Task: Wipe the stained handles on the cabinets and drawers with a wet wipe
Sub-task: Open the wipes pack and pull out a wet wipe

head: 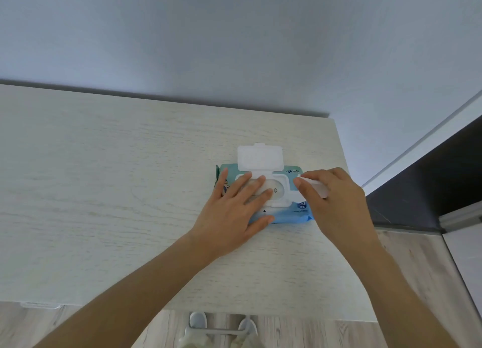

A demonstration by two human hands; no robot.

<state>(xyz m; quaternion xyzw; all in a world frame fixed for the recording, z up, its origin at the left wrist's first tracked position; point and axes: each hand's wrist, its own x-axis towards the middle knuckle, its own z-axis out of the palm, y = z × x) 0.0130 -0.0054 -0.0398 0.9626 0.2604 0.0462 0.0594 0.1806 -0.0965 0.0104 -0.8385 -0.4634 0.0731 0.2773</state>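
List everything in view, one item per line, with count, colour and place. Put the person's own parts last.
cabinet top: one, pale wood grain, fills the middle of the view
pack of wet wipes: one, blue and teal, lying flat on the cabinet top towards its right side
lid: one, white, flipped open at the far edge of the pack
wet wipe: one, white, folded, held in the right hand
handle: one, silver, on the cabinet front at the bottom edge
wall: one, pale blue-grey, behind the cabinet
left hand: one, flat on the pack
right hand: one, over the pack's right end, gripping the wipe
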